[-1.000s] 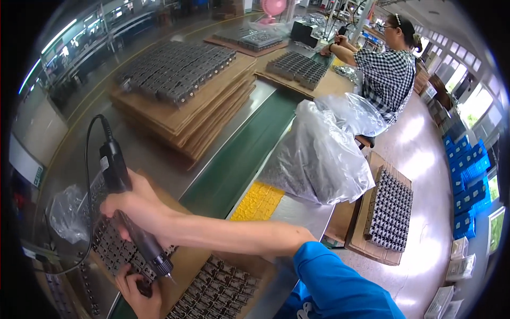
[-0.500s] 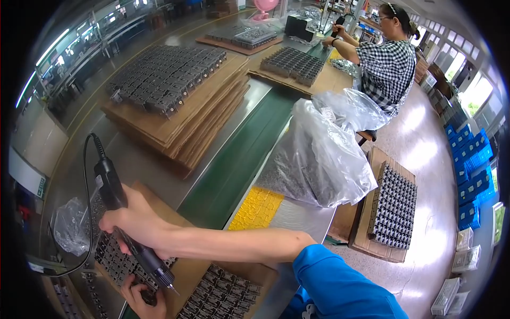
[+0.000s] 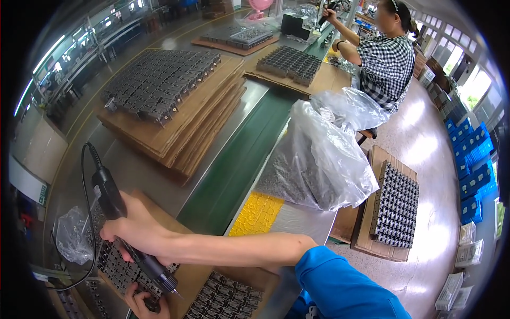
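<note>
- One black electric screwdriver (image 3: 152, 269) sat at 8 o'clock, aimed toward 5.
- Right hand (image 3: 134, 227), 8 o'clock, was wrapped round it.
- Left hand (image 3: 141, 307), 7 o'clock, half-curled at a dark part (image 3: 152, 304); couldn't tell if gripped.

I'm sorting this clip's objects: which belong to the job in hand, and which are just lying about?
Seemingly for the job:
black corded driver, in the right hand
dark metal parts near the left hand

Seemingly just lying about:
pink fan
blue containers
pale boxes
</note>
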The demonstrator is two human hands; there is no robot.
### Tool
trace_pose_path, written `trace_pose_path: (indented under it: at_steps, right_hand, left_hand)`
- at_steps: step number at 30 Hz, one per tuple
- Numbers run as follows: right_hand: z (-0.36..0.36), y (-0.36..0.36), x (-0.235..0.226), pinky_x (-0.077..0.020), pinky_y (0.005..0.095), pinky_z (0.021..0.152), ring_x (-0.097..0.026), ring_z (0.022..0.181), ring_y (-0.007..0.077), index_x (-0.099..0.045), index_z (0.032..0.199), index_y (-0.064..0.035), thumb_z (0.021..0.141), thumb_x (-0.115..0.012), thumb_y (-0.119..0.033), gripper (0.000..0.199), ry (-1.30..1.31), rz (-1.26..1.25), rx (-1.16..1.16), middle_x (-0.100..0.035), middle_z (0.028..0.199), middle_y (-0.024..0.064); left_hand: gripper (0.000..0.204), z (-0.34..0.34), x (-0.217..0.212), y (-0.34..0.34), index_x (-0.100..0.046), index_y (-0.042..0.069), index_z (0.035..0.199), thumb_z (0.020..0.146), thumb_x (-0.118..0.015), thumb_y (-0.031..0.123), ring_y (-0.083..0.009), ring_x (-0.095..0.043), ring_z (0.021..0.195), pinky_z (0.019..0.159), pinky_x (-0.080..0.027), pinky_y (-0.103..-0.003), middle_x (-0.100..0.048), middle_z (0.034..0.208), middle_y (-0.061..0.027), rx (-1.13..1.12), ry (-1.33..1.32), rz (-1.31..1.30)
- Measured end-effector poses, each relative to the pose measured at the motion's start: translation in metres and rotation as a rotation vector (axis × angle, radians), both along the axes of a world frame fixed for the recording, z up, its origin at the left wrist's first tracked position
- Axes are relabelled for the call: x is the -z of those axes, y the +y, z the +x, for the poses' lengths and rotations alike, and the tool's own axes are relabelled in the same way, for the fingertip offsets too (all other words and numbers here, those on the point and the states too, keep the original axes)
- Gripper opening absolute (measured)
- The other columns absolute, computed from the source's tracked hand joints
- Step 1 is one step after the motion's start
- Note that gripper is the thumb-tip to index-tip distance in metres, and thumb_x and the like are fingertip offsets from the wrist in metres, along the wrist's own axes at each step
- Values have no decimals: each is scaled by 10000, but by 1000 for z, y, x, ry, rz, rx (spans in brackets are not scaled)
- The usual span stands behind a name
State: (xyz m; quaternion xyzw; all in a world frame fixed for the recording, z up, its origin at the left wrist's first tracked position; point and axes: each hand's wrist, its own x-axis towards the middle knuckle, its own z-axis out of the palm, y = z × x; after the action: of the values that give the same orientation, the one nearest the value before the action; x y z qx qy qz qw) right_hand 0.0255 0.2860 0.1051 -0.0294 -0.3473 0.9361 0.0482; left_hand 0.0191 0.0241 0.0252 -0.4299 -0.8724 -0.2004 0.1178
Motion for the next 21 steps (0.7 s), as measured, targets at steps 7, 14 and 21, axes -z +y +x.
trace_pose_path:
  at_steps: [7,14,21]
  right_hand:
    - [3,3,-1,-389,279,382,-487,433,127,-373,1316,-27,800,-608,-46,567,8,18,-15,-528,791,70]
    - [6,2,-5,-411,300,390,-484,417,143,-396,1225,-35,790,-581,-43,473,3,18,12,-491,733,57]
    - [7,4,-3,-405,282,394,-499,450,127,-338,1391,-32,815,-618,-43,640,54,31,-32,-521,829,85]
  left_hand:
    - [316,3,-4,4,-595,46,998,773,-779,169,-376,-514,1109,1022,-398,-507,-550,1213,-181,-16,-21,-2]
    - [316,3,-2,2,-589,51,978,743,-778,148,-391,-516,1133,1110,-296,-559,-572,1192,-194,-34,-37,-3]
    - [318,5,-11,8,-591,53,992,744,-769,142,-397,-514,1143,1117,-286,-567,-570,1195,-198,-3,-37,-17]
